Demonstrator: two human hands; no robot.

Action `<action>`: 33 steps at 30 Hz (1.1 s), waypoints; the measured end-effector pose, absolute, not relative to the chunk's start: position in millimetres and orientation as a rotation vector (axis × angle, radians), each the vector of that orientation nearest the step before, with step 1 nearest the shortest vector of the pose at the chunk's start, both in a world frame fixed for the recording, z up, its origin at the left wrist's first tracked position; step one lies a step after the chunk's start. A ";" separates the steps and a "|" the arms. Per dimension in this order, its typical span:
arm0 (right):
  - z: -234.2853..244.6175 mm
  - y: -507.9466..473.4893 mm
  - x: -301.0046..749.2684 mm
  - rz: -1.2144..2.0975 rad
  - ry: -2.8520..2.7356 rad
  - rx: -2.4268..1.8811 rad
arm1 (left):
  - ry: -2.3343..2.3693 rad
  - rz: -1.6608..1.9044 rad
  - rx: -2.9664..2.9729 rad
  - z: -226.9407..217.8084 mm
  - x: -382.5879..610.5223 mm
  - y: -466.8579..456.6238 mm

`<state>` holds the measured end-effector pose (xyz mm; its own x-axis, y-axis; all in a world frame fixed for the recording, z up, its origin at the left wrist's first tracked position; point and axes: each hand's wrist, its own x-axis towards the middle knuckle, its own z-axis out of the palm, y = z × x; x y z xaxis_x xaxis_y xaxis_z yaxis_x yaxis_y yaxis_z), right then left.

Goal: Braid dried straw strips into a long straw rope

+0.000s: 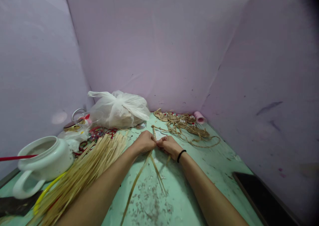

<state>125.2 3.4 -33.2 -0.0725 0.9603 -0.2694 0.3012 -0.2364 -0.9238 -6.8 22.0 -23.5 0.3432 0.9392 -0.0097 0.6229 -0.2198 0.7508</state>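
Note:
My left hand (145, 142) and my right hand (169, 146) meet over the middle of the pale green table, fingertips pinched close together. Between them runs a thin braid of straw-coloured fibre (154, 131), stretching away from me. Loose ends of the strips (157, 172) hang from under my fingers toward me and lie on the table. Both hands are closed on the braid, and the fingertips partly hide the point where the strips cross. A black band (181, 156) circles my right wrist.
Left of my arm lies a bundle of dry fibre strips (97, 159), beside a white pot with a handle (47, 159). Behind are a tied white plastic bag (119, 109), braided pieces with cords (184, 123) and a pink thread spool (199, 117). A dark flat object (264, 196) lies at right.

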 end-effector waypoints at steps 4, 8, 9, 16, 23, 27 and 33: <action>-30.1 0.0 126.3 1.400 -1.373 -1.507 | 1.367 0.471 1.896 -9.1 -13.6 20.0; -26.7 -2.7 123.0 1.388 -1.304 -1.520 | 1.504 0.410 1.827 9.8 -15.8 14.7; -26.1 -3.2 122.1 1.403 -1.278 -1.505 | 1.526 0.400 1.843 12.7 -13.1 11.5; -27.0 -5.0 119.9 1.463 -1.039 -1.459 | 1.741 0.493 2.116 1.4 27.2 -30.0; -23.8 -5.8 125.8 1.579 -1.109 -1.425 | 1.562 0.368 1.945 15.4 9.5 -13.2; -24.1 -3.4 130.0 1.662 -1.166 -1.397 | 1.546 0.614 1.412 24.7 -9.0 8.5; -26.9 -0.8 134.0 1.713 -1.167 -1.328 | 1.216 0.460 0.917 -4.0 -2.1 14.5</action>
<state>134.0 -0.8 -26.9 -0.2599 0.8924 -0.3690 0.0168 -0.3779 -0.9257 -2.1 14.5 -4.0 0.3191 0.7381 -0.5945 0.1603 0.5762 0.8014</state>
